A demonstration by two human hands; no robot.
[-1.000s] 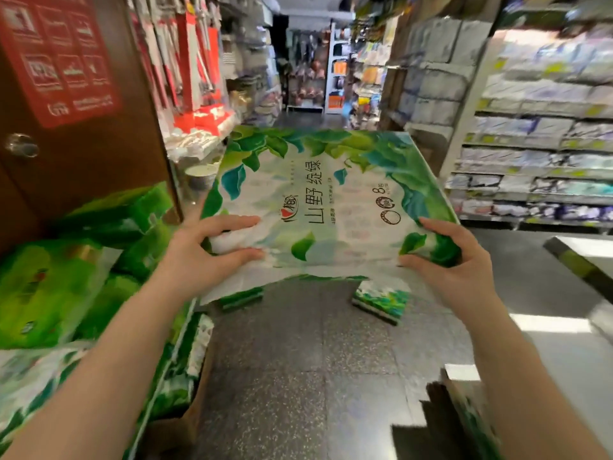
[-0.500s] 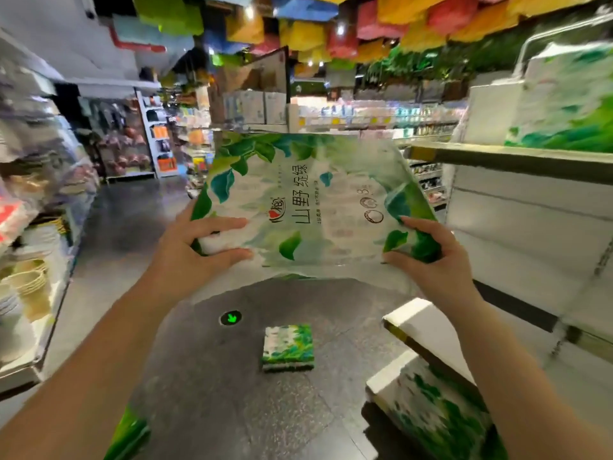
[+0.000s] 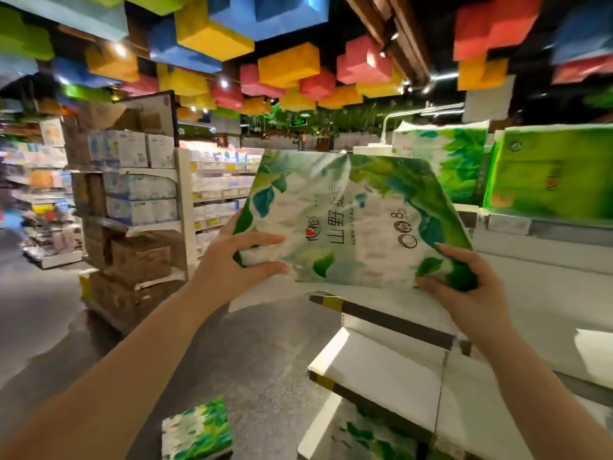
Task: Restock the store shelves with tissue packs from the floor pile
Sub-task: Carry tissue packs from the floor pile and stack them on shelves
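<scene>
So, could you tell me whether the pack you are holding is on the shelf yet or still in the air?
In the air: the pack is tilted, gripped by left hand and right hand.

This is a retail shop, a supermarket aisle for paper goods. To the right of the right hand (image 3: 471,293) run white metal shelves (image 3: 391,366) with price-strip edges; above that hand the upper shelf carries green-printed tissue packs (image 3: 550,174). Beyond the left hand (image 3: 232,267), further left, stands a gondola end (image 3: 139,180) stacked with boxed and wrapped goods, cardboard cartons at its foot, and more stocked aisles blur behind it. High above both hands, coloured blocks (image 3: 288,64) and spot lamps hang as ceiling decoration.
</scene>
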